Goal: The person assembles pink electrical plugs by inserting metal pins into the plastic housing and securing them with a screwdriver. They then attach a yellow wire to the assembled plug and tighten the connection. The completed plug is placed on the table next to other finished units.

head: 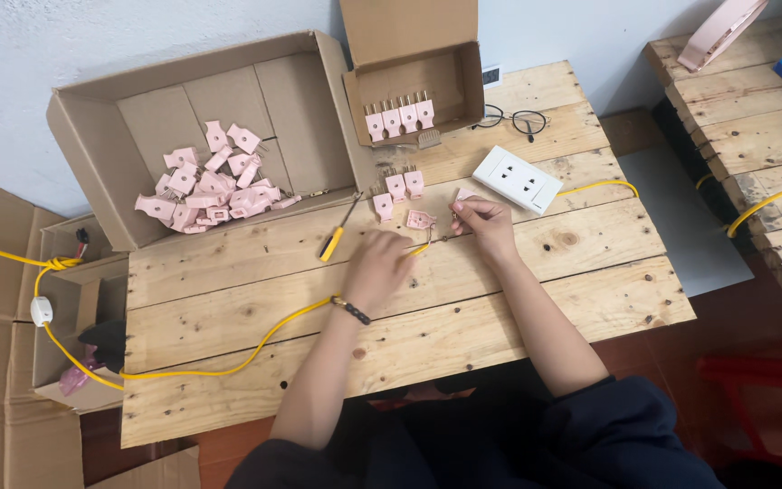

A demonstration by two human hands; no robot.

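Note:
My left hand rests on the wooden table and grips the end of a yellow cable near its bare wire tips. My right hand pinches the wire ends and a small pink plug part close to an opened pink plug half. Three assembled pink plugs stand just beyond my hands. A yellow-handled screwdriver lies to the left of them.
A large open carton holds a heap of pink plugs. A smaller box holds a row of plugs. A white socket block with a yellow lead and a pair of glasses lie at the back right.

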